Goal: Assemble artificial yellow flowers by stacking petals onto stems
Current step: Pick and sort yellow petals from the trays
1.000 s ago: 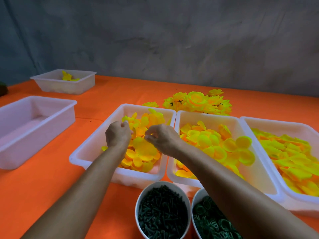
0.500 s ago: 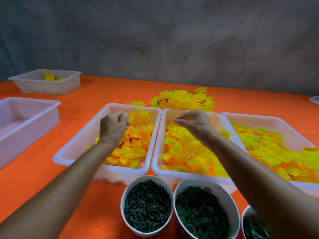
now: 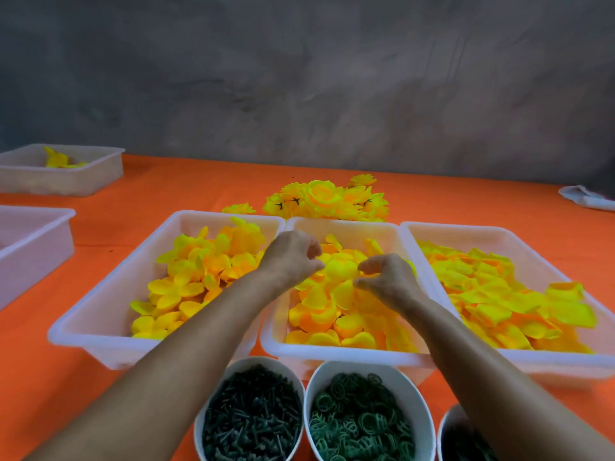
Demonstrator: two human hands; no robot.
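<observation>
While both hands hover over the middle tray, petals sit right under the fingers.

Petal heap fills the middle tray; I read a rounded yellow petal lying between the two hands, touching or nearly so. Left hand w/ fingers curled, poss. pinching something small, can't tell what. Right hand fingers curled toward thumb, closing on the petal edge, grip not confirmed. Petal lies right of left hand, left of right hand; both about equally near. Outward: left tray and right tray w/ more petals, stem cup nearest me, finished flowers behind, orange worktop.
</observation>
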